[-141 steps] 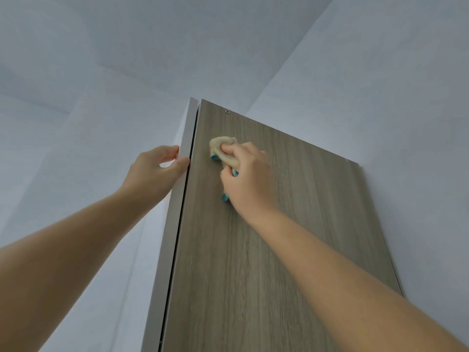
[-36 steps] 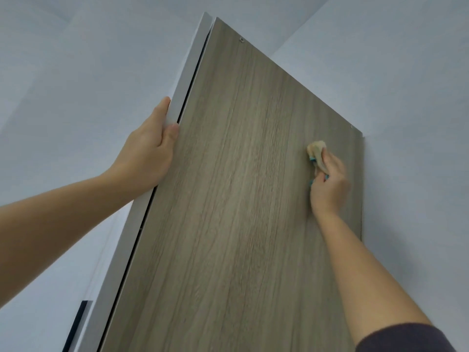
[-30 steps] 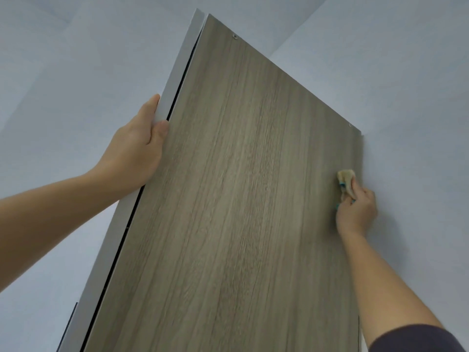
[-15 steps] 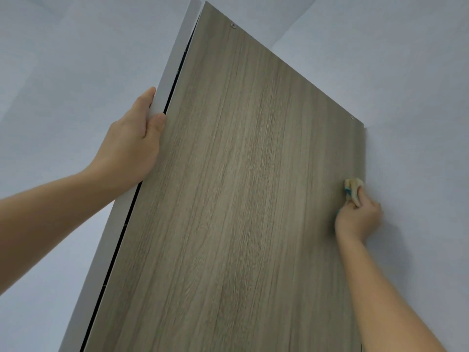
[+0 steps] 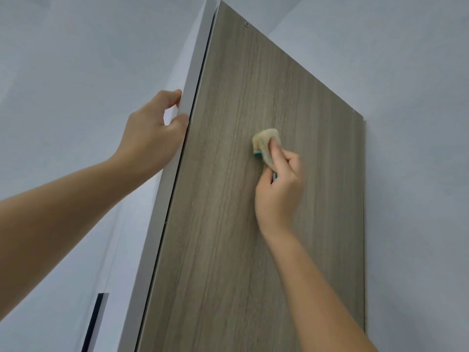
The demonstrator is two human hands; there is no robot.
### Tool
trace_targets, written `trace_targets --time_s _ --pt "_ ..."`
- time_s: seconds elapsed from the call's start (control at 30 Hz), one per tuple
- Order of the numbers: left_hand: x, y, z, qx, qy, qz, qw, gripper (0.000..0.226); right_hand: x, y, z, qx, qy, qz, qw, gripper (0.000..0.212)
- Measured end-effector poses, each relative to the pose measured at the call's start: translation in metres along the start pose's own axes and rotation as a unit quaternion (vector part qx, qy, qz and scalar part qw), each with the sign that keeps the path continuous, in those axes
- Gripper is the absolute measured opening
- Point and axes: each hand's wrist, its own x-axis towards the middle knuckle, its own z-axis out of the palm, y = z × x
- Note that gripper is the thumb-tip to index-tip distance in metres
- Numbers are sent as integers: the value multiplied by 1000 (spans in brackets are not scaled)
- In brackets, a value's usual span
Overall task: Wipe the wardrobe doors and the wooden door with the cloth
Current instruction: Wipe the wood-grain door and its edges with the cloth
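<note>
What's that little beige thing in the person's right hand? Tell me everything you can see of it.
A small beige cloth with a teal edge, soft-looking and bunched into a wad. The right hand grips it with curled fingers and presses it against the grey-brown wood-grain door, about mid-width. Fingers hide its lower part.

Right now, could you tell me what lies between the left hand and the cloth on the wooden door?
Only bare wood-grain panel of the wooden door lies between the left hand and the cloth, as the head view shows.
</note>
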Motion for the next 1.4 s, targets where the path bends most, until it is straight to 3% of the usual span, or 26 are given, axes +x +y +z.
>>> trace_targets --time_s 0.3,0.43,0.6,0.8,1.0,1.4 --pt "12 -7 -26 -68 -83 1 994 39 -40 -87 22 58 -70 -109 990 44" --pt "1 -5 -20 -115 -94 -5 989 42 -57 -83 14 90 -110 -178 974 36" --pt "-27 -15 0 -148 -46 -26 988 45 -53 -56 3 107 -122 -215 963 33" --pt "-51 -18 14 -74 -38 -23 996 51 -37 22 -22 33 -53 -105 993 49" --pt "-52 -20 15 -44 -25 -19 999 51 -23 107 -57 -24 -9 33 999 57" --pt "-50 -32 16 -20 -14 1 1000 46 -12 221 -116 -166 47 262 949 44"
